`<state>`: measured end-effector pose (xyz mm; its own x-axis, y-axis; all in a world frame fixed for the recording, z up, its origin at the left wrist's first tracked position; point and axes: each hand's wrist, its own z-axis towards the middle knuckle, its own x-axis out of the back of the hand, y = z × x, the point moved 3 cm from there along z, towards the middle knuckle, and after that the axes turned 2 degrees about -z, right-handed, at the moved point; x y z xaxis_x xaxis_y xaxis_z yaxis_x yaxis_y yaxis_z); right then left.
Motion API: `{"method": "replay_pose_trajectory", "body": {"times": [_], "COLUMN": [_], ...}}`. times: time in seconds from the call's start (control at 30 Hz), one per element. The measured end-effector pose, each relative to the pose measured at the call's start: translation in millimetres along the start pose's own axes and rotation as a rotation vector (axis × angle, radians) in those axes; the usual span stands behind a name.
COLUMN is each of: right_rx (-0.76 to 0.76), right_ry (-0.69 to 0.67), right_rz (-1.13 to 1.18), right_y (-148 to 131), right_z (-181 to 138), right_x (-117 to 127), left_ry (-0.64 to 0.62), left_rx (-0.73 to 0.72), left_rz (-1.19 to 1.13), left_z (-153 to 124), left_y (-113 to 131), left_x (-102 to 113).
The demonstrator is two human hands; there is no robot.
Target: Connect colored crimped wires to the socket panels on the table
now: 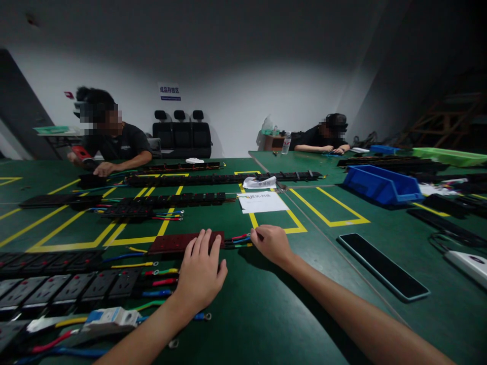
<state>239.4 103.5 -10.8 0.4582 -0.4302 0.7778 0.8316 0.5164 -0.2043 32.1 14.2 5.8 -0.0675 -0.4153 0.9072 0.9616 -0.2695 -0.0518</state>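
Note:
A dark red strip-shaped block (pixel 165 244) lies across the green table, with a blue and a yellow wire leaving its left end. My left hand (pixel 201 268) rests on its right part, fingers stretched out and lying over the top. From the block's right end runs a short bundle of red, blue and green wires (pixel 238 240). At the tips of that bundle my right hand (pixel 272 243) is closed in a pinch; the exact grip point is hidden by the fingers. Black socket strips (pixel 79 289) with coloured, lug-ended wires lie to the left of my left forearm.
A phone (pixel 383 266) lies right of my right forearm, near a blue bin (pixel 382 185). Beyond my hands are a paper sheet (pixel 263 202) and more black strips (pixel 182 199). Two people sit across the table; the left person holds a red tool (pixel 81 153).

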Motion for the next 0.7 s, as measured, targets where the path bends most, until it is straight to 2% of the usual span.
{"method": "replay_pose_trajectory", "body": {"times": [0.33,0.5,0.7], "right_rx": [0.007,-0.003,0.004], "right_ry": [0.014,-0.026,0.03], "right_rz": [-0.001,-0.02,-0.006], "right_y": [0.8,-0.3,0.0], "right_z": [-0.4,0.2,-0.2], "right_x": [-1.0,-1.1,0.2], "left_ry": [-0.002,0.001,0.005], "left_rx": [-0.004,0.001,0.003], "left_rz": [0.022,0.016,-0.006], "left_z": [0.4,0.1,-0.3], "left_y": [1.1,0.9,-0.3], "left_x": [0.7,1.4,0.2]}}
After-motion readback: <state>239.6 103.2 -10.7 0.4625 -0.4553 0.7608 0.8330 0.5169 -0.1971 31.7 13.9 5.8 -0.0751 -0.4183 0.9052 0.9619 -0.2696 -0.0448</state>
